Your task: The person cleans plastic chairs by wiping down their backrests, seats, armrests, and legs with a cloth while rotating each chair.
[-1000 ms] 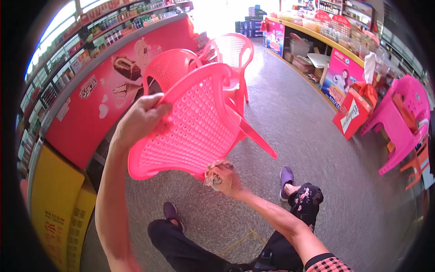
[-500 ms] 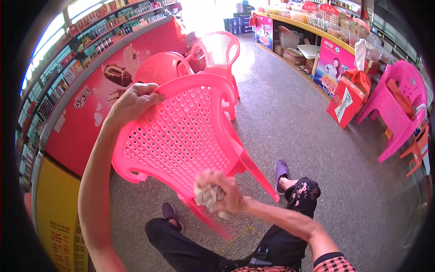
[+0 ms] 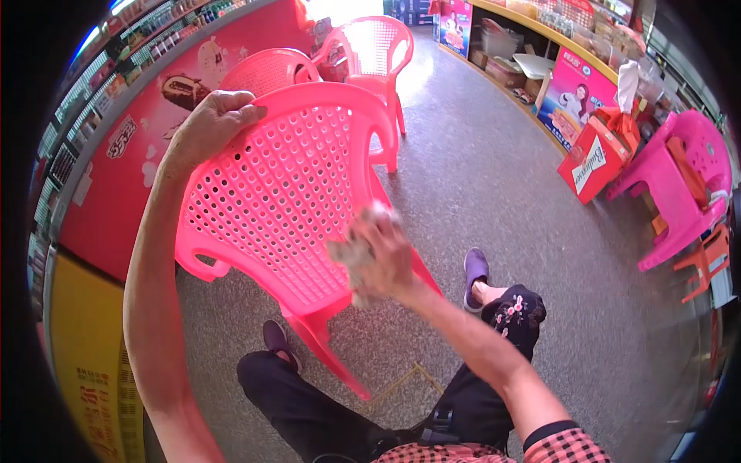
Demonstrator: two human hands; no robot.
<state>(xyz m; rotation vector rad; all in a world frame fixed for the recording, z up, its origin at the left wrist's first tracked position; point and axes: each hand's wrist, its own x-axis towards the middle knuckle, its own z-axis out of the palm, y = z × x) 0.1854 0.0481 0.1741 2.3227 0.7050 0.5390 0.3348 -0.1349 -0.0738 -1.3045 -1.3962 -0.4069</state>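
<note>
A pink plastic armchair with a perforated back is tilted in front of me, its back facing me. My left hand is closed over the top rim of that back, thumb on the near side. In my right hand is a crumpled pale cloth, blurred by motion. The cloth lies against or just over the lower right side of the backrest; exact contact cannot be made out. One rear leg of the chair slants down between my feet.
Two more pink chairs stand beyond, beside the red ice-cream panel. At right are a red Budweiser carton, a magenta chair and an orange stool. A yellow box stands at left.
My right hand has moved the cloth upward and slightly right, from the chair's lower edge to its right side. My left hand keeps its grip on the rim. The view has shifted.
</note>
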